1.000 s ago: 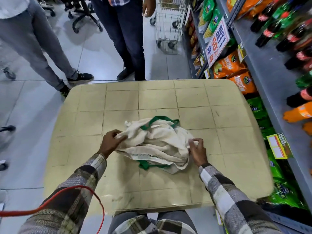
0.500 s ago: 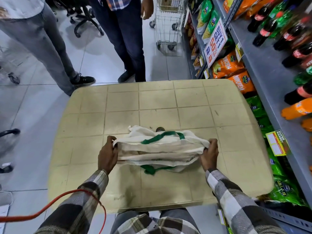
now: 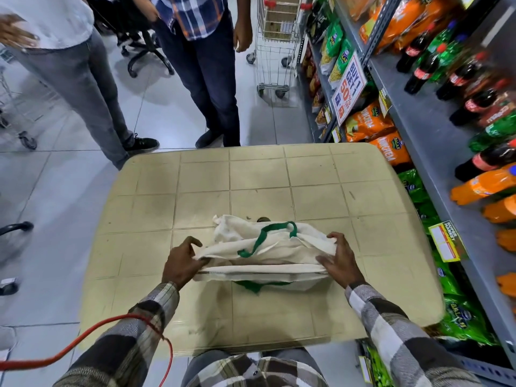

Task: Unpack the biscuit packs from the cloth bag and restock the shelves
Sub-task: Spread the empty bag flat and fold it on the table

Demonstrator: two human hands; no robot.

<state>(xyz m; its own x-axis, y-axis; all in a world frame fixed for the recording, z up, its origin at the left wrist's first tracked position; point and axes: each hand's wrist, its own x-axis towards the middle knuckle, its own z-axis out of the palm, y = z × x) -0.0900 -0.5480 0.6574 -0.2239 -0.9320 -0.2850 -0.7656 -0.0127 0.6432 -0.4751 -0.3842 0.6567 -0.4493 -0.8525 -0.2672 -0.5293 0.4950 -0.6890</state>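
Observation:
A cream cloth bag [image 3: 268,251] with green handles [image 3: 264,236] lies on the beige tiled table [image 3: 251,174] in front of me. My left hand [image 3: 180,262] pinches the bag's left edge and my right hand [image 3: 339,259] holds its right edge, stretching the mouth into a narrow slit toward me. Something brownish shows dimly inside the slit; no biscuit pack can be made out. The grey shelves [image 3: 413,113] stand along the right.
Orange and green snack bags [image 3: 371,124] and soda bottles [image 3: 485,160] fill the shelves beside the table. Two people [image 3: 206,79] stand just past the table's far edge. A shopping trolley [image 3: 275,46] stands in the aisle. A red cable [image 3: 92,339] crosses my left sleeve.
The crumpled bag got pulled out flat between both hands. Since half a second ago my fingers have shifted on its edges and the mouth has parted slightly.

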